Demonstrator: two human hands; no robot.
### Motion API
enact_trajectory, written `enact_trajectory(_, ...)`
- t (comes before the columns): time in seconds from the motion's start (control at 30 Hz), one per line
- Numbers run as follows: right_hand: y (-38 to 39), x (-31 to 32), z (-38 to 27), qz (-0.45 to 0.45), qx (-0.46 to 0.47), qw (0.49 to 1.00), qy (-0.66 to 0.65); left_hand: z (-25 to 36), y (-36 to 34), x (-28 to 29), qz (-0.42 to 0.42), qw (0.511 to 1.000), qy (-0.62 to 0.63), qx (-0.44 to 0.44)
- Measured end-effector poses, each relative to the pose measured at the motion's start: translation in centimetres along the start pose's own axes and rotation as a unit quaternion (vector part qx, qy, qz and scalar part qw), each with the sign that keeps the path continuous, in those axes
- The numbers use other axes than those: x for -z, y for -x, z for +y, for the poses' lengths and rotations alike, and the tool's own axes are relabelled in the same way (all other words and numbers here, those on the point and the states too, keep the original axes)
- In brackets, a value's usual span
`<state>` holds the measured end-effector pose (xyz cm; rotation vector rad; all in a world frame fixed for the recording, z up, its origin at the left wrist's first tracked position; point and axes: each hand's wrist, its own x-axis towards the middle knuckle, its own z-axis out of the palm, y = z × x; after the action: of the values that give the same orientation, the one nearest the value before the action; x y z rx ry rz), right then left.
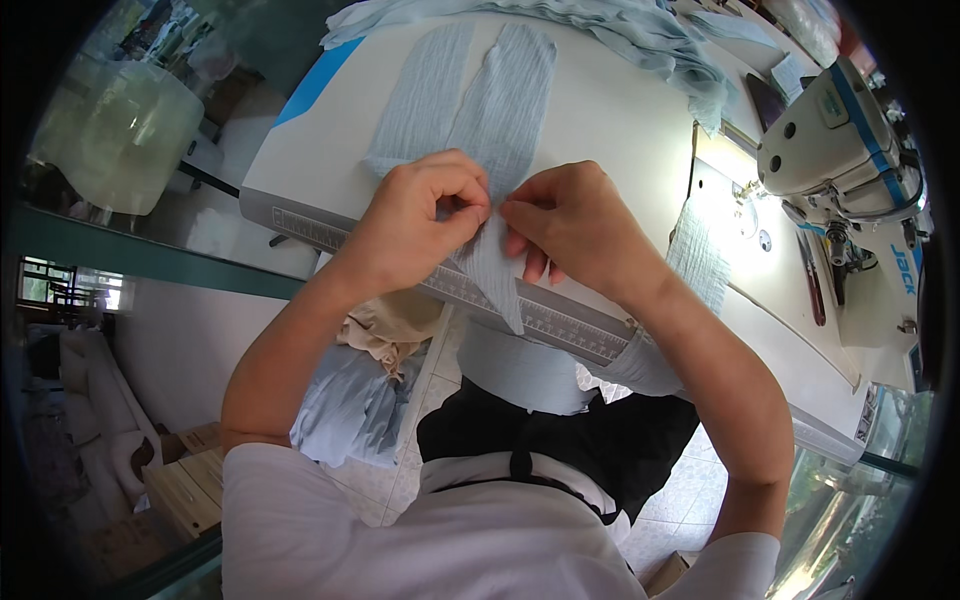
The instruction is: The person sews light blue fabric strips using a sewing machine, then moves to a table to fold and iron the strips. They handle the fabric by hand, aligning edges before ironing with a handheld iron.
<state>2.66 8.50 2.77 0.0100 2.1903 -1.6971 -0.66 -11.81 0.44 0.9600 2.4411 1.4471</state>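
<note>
A light blue crinkled fabric piece (510,110) lies lengthwise on the white sewing table (320,150). Its near end narrows to a point and hangs over the front edge. My left hand (420,215) pinches this piece at its left side, thumb against curled fingers. From the right, my right hand (580,225) grips the same piece's edge between thumb and forefinger, its other fingers curled below. The two pinches are close together, and the fingers hide the edge there. Beside it on the left rests a second fabric piece (425,100) of similar shape.
A sewing machine (835,150) with a lit needle area stands at right, scissors (812,280) beside it. A ruler strip (570,325) runs along the table's front edge. More blue fabric (620,35) is heaped at the back; another strip (520,370) lies over my lap.
</note>
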Motion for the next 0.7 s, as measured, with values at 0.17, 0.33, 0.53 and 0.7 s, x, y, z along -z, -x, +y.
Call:
enact_trajectory(0.17, 0.3, 0.0, 0.1, 0.018, -0.008, 0.999, -0.028, -0.3, -0.1, 0.0, 0.007, 1.0, 0.008, -0.004)
enact_trajectory(0.33, 0.7, 0.5, -0.5, 0.021, -0.059, 0.998, 0.011, -0.8, -0.3, 0.7, 0.069, 0.997, 0.038, -0.012)
enact_trajectory(0.53, 1.7, 2.6, -1.6, 0.121, 0.052, 0.991, 0.031, 1.6, -2.8, 3.3, 0.187, 0.974, 0.128, -0.003)
enact_trajectory(0.7, -3.5, 2.9, -1.5, 0.071, 0.051, 0.934, -0.345, 4.8, -2.9, -1.4, 0.07, 0.983, 0.156, -0.062)
